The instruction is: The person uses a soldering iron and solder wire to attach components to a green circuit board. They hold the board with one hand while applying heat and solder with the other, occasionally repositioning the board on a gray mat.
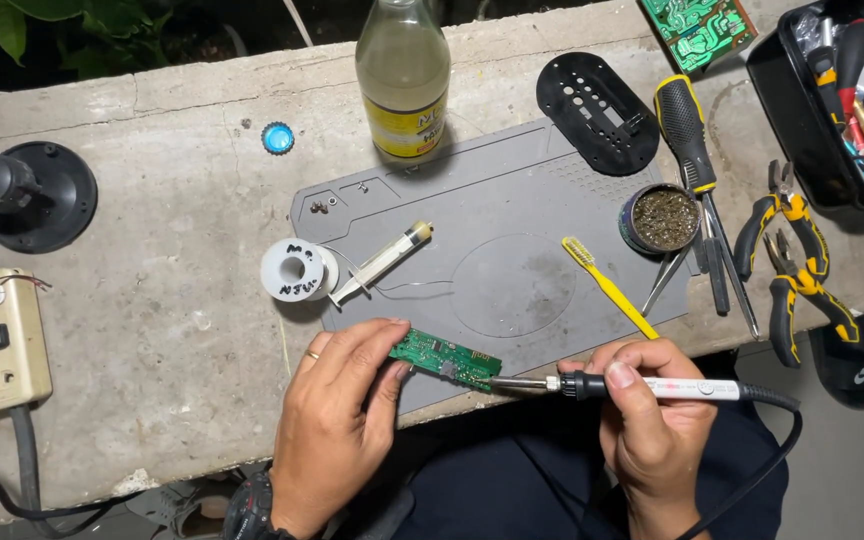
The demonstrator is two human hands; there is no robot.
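- Fingers of our left hand (pixel 330 425) pinch the near-left edge of the small green circuit board (pixel 444 360), thumb on the near side, fingertips on top; a ring shows on one finger.
- Fingers of our right hand (pixel 652 415) are curled tight around the soldering iron (pixel 642 387), gripped like a pen, thumb pressed on the barrel.
- Board sits at the near edge of the grey work mat (pixel 512 250), tilted slightly, held just over the lip of the concrete bench (pixel 152 330).
- Iron tip touches the right end of the board; we cannot tell which joint it meets.
- Step in hand, as we judge it: heating a joint at the board's right edge.
- Next move likely calls for a steady left hold and solder fed in; the solder spool (pixel 297 271) lies on the mat's left edge, well apart from both hands, with a syringe (pixel 382 262) just beside it.
- Also noted: yellow toothbrush (pixel 607 285), tin of tip cleaner (pixel 660 218), glass bottle (pixel 404 75) behind the mat, pliers (pixel 792 260) to the right.
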